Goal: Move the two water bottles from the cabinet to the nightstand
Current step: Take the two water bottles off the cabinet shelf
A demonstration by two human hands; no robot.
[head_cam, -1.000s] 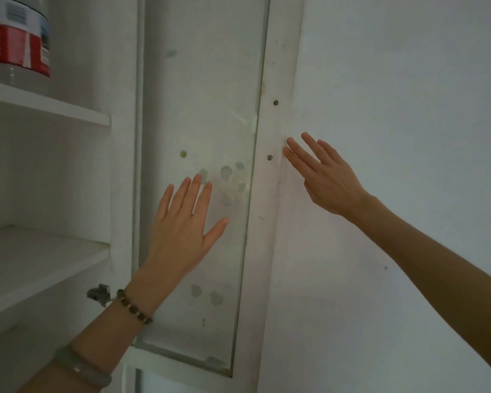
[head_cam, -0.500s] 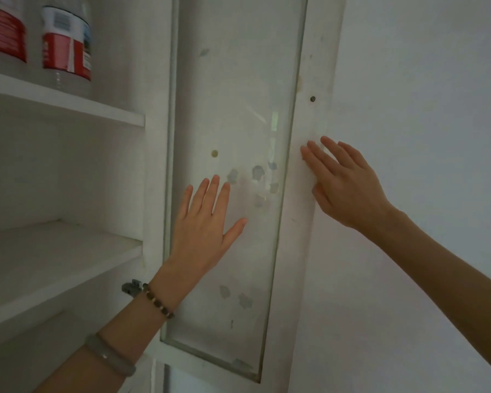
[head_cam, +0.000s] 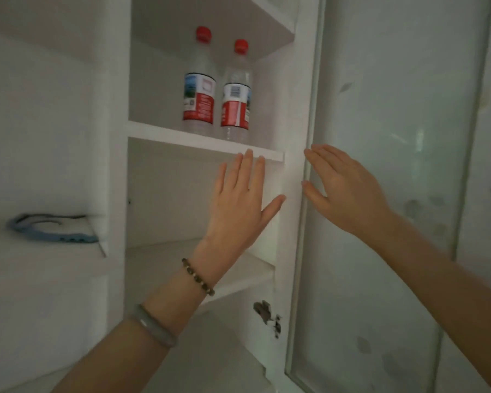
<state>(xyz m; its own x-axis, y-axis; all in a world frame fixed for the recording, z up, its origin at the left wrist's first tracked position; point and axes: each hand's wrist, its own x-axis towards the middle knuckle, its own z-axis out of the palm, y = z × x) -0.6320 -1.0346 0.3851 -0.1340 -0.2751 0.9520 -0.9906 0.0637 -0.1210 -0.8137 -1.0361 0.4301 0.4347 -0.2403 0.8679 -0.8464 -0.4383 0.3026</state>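
Cabinet shelf [head_cam: 165, 135] — bottles [head_cam: 199, 95] above empty fingers [head_cam: 248, 168].

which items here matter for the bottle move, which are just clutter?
Job:
- left water bottle, upright on the cabinet shelf
- right water bottle, upright beside it
- left hand and right hand, both open, holding nothing

Lying about:
- blue hanger in the left compartment
- glass door, swung open
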